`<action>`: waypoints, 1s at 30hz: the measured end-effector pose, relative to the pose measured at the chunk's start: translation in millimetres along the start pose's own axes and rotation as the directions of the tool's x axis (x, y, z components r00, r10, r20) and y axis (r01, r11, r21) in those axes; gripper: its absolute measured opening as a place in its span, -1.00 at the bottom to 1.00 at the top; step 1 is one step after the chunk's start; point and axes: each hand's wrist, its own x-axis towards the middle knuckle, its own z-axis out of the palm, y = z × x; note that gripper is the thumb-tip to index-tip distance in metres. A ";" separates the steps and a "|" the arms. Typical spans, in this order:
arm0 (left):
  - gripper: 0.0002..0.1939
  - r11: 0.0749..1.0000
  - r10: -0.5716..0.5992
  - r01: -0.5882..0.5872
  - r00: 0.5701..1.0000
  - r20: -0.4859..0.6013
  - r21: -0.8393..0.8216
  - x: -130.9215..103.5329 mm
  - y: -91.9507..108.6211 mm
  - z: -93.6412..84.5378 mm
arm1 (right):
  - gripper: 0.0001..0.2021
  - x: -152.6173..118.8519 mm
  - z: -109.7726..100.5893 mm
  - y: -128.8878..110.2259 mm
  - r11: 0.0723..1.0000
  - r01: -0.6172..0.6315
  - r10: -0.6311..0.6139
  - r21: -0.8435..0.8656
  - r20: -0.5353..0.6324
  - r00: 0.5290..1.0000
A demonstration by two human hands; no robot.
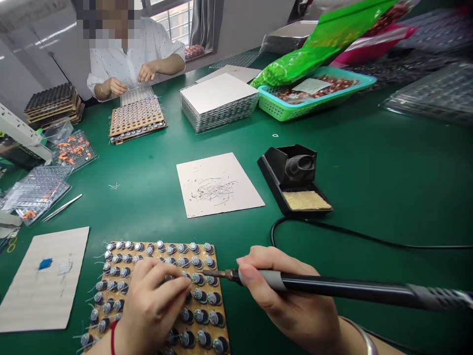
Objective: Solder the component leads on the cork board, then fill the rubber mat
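Observation:
My right hand (pixel 284 296) grips a soldering iron (pixel 325 286) by its grey collar. The iron's tip points left, over a brown board (pixel 218 251) holding rows of small round silver-topped components (pixel 201 316). Thin wires stick out from the board's left side. Above the middle of these rows is my left hand (pixel 157 291), its thumb and forefinger pinched together close to the iron's tip. Whatever lies between those fingertips is too small to make out.
A soldering iron stand (pixel 269 167) with a yellow sponge (pixel 306 200) sits ahead, beside a card (pixel 192 202) bearing wire scraps. Tweezers (pixel 62 208) and another card (pixel 22 301) lie left. The iron's cable (pixel 369 236) runs right. Across the table, a person (pixel 129 64) handles a similar board (pixel 138 118).

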 end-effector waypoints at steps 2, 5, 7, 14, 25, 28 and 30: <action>-0.85 0.996 0.089 -0.089 0.996 0.006 -0.007 1.4 4.4 2.8 | -0.91 0.6 -1.3 1.6 1.000 -0.009 0.009 0.004 -0.033 0.999; -0.73 0.986 0.163 -0.167 0.980 0.110 0.028 2.2 10.5 9.2 | -0.89 1.0 -2.9 2.5 0.999 -0.029 0.030 0.019 -0.065 0.997; -0.70 0.985 0.160 -0.168 0.973 0.166 0.037 2.2 11.9 11.8 | -0.89 0.4 -3.7 2.4 0.999 -0.035 0.036 0.017 -0.068 0.997; -0.84 0.999 0.045 -0.044 0.998 0.040 -0.017 -2.2 -4.8 5.2 | -0.91 -1.7 0.3 4.2 0.998 -0.048 0.049 0.028 -0.044 0.998; -0.87 0.999 0.003 -0.003 1.000 0.002 -0.034 -7.6 -14.3 11.0 | -0.88 2.1 11.4 2.2 0.999 -0.034 0.035 -0.031 0.043 0.998; -0.88 1.000 0.004 -0.004 1.000 -0.008 -0.029 -6.3 -13.5 11.2 | -0.86 2.0 11.2 2.6 0.998 -0.037 0.040 -0.042 0.057 0.998; -0.88 1.000 0.007 -0.007 1.000 -0.010 -0.024 -5.5 -12.9 11.1 | -0.86 2.0 11.1 3.2 0.998 -0.046 0.049 -0.045 0.066 0.997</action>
